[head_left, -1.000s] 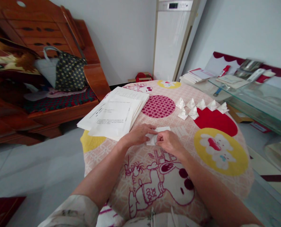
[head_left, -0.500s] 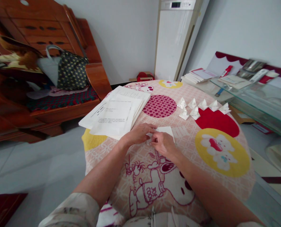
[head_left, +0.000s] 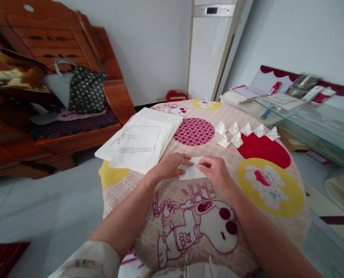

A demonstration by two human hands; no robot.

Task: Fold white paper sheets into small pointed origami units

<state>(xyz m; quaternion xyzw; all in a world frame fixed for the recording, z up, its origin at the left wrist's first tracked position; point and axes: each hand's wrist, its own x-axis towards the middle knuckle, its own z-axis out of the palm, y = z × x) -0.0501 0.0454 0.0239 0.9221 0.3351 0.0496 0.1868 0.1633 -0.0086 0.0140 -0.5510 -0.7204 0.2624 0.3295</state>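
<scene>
A small folded sheet of white paper (head_left: 191, 173) with printed lines lies on the cloth-covered table in front of me. My left hand (head_left: 172, 166) rests at its left side, fingers stretched out and fingertips pressing on the sheet. At the right side, my right hand (head_left: 216, 173) has its thumb and fingertips drawn together in a pinch on the paper. Part of the paper's right edge is hidden behind that hand. Farther right stand several folded white paper pieces (head_left: 237, 139) with pointed tops, set in two rows.
A stack of printed sheets (head_left: 140, 144) lies at the table's left. The round table carries a patterned tablecloth (head_left: 172, 197). To the right is a glass shelf (head_left: 311, 119) with papers and metal bowls. A wooden bench (head_left: 114, 98) with a patterned bag (head_left: 88, 88) stands at left.
My right hand has moved rightward across the small sheet, away from my left hand, uncovering more of the paper. My left hand stays at nearly the same place, its fingers still on the paper.
</scene>
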